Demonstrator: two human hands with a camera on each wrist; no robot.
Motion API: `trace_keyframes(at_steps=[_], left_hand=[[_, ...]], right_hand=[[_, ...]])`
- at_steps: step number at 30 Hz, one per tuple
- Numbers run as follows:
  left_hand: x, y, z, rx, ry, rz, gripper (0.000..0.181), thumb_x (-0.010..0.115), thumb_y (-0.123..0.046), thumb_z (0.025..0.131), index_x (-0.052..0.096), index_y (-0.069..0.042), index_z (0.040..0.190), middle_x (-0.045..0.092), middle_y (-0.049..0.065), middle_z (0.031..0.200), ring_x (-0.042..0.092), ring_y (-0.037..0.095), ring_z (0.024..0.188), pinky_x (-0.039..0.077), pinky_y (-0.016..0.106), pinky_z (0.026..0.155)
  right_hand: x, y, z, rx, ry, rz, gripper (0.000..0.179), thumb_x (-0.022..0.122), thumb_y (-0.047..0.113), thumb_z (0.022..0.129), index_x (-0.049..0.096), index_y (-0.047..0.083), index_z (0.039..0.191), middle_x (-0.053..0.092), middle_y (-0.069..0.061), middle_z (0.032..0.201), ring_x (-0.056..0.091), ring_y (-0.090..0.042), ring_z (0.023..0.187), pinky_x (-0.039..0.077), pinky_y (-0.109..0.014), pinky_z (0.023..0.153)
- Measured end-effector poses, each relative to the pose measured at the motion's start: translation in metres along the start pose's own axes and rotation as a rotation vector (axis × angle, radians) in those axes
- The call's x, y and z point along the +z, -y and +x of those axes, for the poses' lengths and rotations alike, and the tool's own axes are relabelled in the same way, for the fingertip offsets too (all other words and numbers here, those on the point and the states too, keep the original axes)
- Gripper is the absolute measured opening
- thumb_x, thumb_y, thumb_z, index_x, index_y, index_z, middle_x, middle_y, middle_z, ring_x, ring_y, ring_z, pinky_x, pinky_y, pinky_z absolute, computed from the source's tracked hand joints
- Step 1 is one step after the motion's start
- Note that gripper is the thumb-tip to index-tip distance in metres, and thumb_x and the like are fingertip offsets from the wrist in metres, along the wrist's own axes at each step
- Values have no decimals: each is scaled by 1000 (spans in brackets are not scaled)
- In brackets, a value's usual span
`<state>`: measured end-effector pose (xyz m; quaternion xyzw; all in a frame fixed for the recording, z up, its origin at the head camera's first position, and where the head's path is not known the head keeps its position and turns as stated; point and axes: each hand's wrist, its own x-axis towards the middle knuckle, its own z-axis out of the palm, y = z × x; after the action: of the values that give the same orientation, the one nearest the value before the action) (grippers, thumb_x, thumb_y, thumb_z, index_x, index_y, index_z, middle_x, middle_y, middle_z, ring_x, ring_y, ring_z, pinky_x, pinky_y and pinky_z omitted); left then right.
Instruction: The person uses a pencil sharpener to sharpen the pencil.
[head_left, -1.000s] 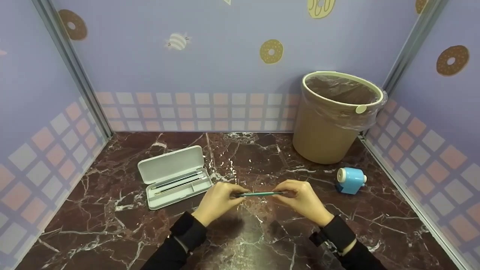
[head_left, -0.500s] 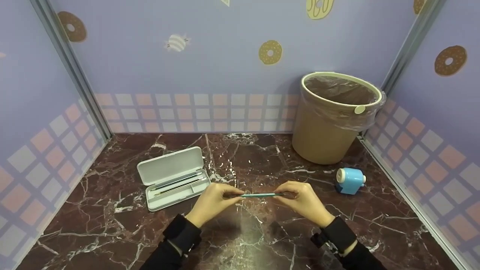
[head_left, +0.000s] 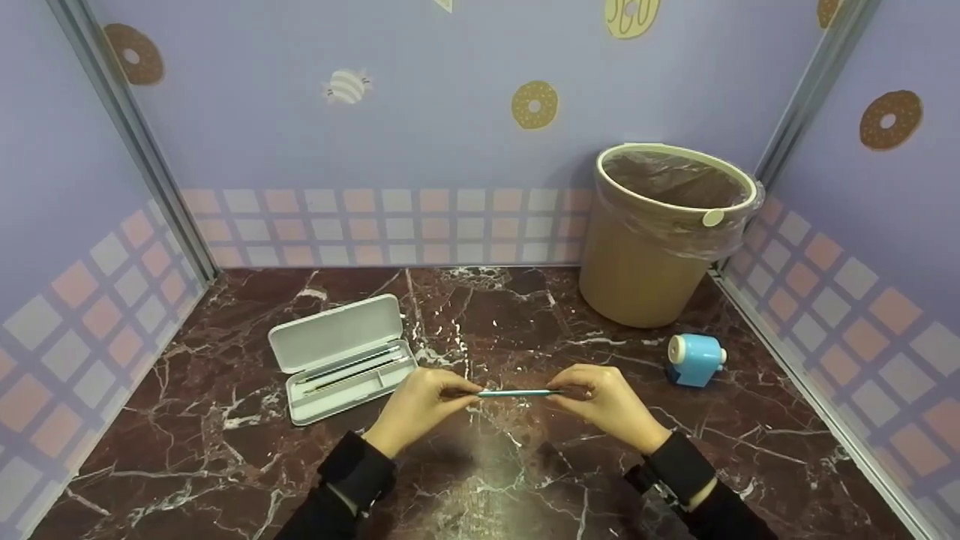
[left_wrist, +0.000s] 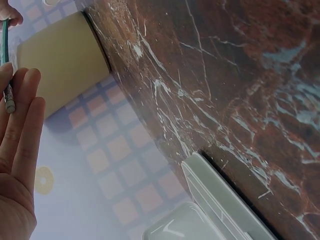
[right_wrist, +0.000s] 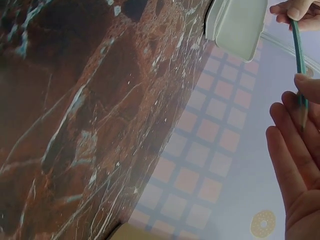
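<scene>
A green pencil (head_left: pixel 517 393) lies level between my two hands, above the tabletop. My left hand (head_left: pixel 420 409) pinches one end between thumb and fingers. In the left wrist view that end shows a pale eraser (left_wrist: pixel 10 106) poking past the fingers. The other end is pinched by my right hand (head_left: pixel 611 401). Its sharpened tip (right_wrist: pixel 303 117) rests along the fingers in the right wrist view. Just left of my left hand stands an open pencil case (head_left: pixel 337 334) with a few slim pencils in it. A blue pencil sharpener (head_left: pixel 696 360) is off to my right.
A tan waste bin (head_left: pixel 637 277) lined with a clear bag stands at the back right. The dark marbled table (head_left: pixel 510 480) is bounded by a lilac wall (head_left: pixel 442 135) behind and walls on both sides.
My left wrist has shifted slightly left and down. The pencil stays held at both ends and catches more light. The whole head view has slid a little, so everything appears farther left.
</scene>
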<state>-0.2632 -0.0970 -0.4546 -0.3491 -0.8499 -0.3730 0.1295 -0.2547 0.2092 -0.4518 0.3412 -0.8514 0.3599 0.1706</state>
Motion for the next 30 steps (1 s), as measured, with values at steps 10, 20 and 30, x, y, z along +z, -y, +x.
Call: trace_keyframes(at_steps=[10, 20, 30], left_hand=[[-7, 8, -10, -16, -19, 34, 14, 79, -10, 85, 80, -7, 98, 81, 9, 95, 76, 18, 79, 62, 27, 74], [-13, 13, -18, -22, -40, 66, 13, 80, -10, 84, 80, -9, 97, 81, 7, 92, 75, 16, 76, 62, 28, 71], [-16, 14, -21, -9, -47, 70, 14, 80, -6, 82, 80, -9, 96, 81, 8, 91, 74, 19, 75, 62, 29, 70]], right_hand=[[-37, -21, -18, 77, 11, -127, 20, 82, 8, 83, 78, 9, 103, 80, -4, 100, 76, -19, 90, 62, -34, 82], [-104, -68, -47, 207, 39, -408, 37, 82, 11, 83, 73, -1, 117, 77, -19, 114, 75, -35, 99, 59, -52, 88], [-155, -118, -65, 288, 130, -480, 69, 87, 12, 77, 56, -13, 134, 60, -37, 131, 58, -55, 121, 46, -66, 104]])
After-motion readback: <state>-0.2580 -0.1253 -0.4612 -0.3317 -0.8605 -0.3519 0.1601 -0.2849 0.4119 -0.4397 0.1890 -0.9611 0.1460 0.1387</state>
